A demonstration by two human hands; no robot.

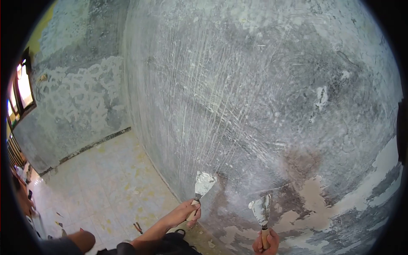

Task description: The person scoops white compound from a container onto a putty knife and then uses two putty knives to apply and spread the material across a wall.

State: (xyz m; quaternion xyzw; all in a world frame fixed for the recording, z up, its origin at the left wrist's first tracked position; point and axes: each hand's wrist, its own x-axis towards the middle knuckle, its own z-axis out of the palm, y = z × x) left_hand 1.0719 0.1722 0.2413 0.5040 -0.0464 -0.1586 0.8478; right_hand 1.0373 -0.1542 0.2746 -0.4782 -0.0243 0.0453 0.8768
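Note:
My left hand [189, 212] is closed around the wooden handle of a putty knife [205, 183]; white filler coats its blade, which points up in front of the grey wall [238, 106]. Lower and to the right, my right hand [266, 243] grips a second putty knife [261, 210] by its handle, with a thick lump of white filler on the blade. Both blades overlap the lower wall in this view. Around them the plaster shows scratches, a brown damp patch [301, 165] and smooth beige filler patches [315, 196].
Pliers [137, 228] lie on the stained tile floor [114, 182] left of my forearm. A second wall [80, 93] with swirled filler meets the scratched one at a corner. A window [23, 85] is at far left, above assorted items along the view's edge.

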